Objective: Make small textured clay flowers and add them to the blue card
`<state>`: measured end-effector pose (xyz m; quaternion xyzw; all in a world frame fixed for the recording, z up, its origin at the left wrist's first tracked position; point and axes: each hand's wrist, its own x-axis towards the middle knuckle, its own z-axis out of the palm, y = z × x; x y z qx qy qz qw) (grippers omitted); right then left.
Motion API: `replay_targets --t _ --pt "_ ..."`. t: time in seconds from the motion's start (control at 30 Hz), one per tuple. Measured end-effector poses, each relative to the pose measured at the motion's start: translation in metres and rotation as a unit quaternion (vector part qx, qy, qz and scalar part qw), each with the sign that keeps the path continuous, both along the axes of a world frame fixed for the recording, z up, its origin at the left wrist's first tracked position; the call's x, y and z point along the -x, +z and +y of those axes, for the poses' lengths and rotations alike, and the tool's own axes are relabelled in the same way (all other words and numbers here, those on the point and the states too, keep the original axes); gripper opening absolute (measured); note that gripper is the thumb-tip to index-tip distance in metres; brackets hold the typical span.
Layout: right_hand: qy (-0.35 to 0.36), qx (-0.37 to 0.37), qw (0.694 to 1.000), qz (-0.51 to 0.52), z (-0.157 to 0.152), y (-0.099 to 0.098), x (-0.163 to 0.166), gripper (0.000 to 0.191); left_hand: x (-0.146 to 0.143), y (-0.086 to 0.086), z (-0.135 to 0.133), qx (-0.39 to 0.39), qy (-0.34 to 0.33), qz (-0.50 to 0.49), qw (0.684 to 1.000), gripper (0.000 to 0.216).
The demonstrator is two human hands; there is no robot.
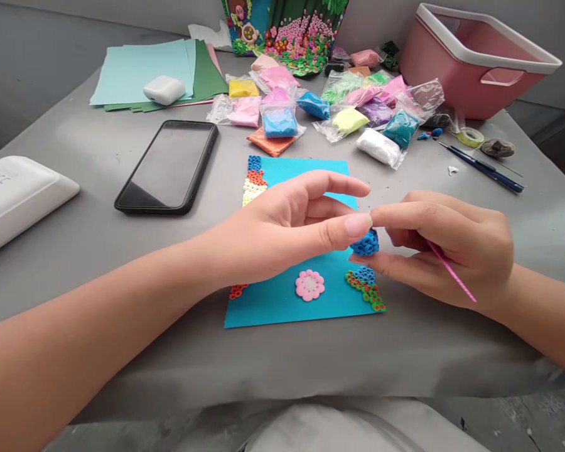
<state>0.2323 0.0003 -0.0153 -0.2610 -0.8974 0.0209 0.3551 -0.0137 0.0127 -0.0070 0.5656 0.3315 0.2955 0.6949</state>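
Above the right part of a blue sheet (273, 307), my right hand (456, 245) pinches a clump of small blue clay rings (366, 243) between thumb and forefinger. A thin pink striped stick (456, 276) is tucked in the same hand, slanting down to the right. My left hand (287, 232) meets the clump from the left, its thumb pressed against the top and its forefinger stretched out above. The other left fingers are partly hidden behind the thumb. A pink clay flower (309, 285) with a pale centre lies on the sheet. Coloured clay rings (365, 289) cover the sheet's corners.
Several bagged clays (280, 122) lie behind the sheet, before a decorated board (287, 37). A phone (167, 166), a white earbud case (164, 90) on paper sheets (132, 69) and a white device (19, 194) are left. A pink bin (456, 69) and pens (484, 168) are right.
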Motion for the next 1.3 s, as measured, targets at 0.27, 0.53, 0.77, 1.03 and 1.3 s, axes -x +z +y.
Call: replay_targets --t 0.27,0.53,0.77,1.03,1.3 --pt "0.012 0.014 1.000 0.000 -0.001 -0.002 0.000 0.032 -0.001 -0.006 0.007 0.005 -0.039 -0.026 0.999 0.045" --pt "0.016 0.008 1.000 0.004 0.000 0.001 -0.002 0.019 -0.002 -0.004 0.003 -0.004 0.013 -0.017 1.000 0.038" --pt "0.028 0.053 0.997 0.040 0.000 -0.003 0.000 0.021 -0.002 -0.004 0.003 -0.025 0.000 -0.025 0.999 0.043" --pt "0.023 0.042 0.999 -0.001 -0.002 0.000 0.001 0.015 0.000 -0.009 0.004 -0.028 -0.050 -0.044 0.997 0.039" --pt "-0.004 0.050 0.998 0.024 -0.003 -0.002 0.003 0.038 -0.002 -0.005 0.003 -0.016 -0.017 -0.071 0.997 0.022"
